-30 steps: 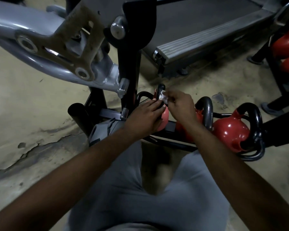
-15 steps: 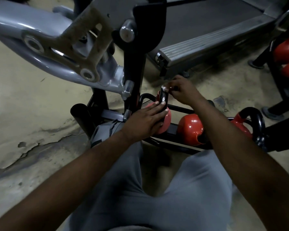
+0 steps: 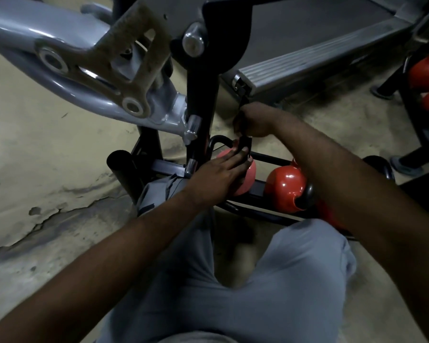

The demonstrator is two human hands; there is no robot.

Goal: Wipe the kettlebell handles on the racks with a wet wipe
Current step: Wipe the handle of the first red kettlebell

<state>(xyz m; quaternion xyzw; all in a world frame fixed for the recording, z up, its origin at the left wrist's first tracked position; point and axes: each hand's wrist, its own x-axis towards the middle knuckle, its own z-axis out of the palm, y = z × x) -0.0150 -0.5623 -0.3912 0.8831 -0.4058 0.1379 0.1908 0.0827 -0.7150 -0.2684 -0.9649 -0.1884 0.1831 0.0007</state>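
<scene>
Bracing: the left hand (image 3: 216, 179) lies flat over the first kettlebell (image 3: 248, 180). Its fingers are straight and close together, with the tips at the foot of the handle (image 3: 245, 146). It probably stops the bell from rolling while the handle is rubbed.
Right hand (image 3: 256, 120): the fingers are curled into a fist, knuckles up, right at the top of that handle. Whether they touch or close round it cannot be told in this dim light.
Wipe: not seen. It may be tucked inside the right fist, but that is only a guess.
Handle: a black loop, standing upright between the two hands.
Rack (image 3: 258, 190): a low black frame on the floor that cradles the bells, which is why the person crouches with their knees close to it.
Second bell (image 3: 284, 186): red and glossy, just beside the first and partly behind the right forearm. Neither hand is on it.
Post (image 3: 201, 107): a black upright just left of the first bell, so there is little room on that side. This may be why the right hand comes in from above.
Machine arm (image 3: 79, 78): grey, and hanging over the rack.
Far bells (image 3: 425, 70): more red ones on another rack at the right edge, well apart.
Stage: by the look of it, the first handle is mid-wipe and the others are yet to come.
</scene>
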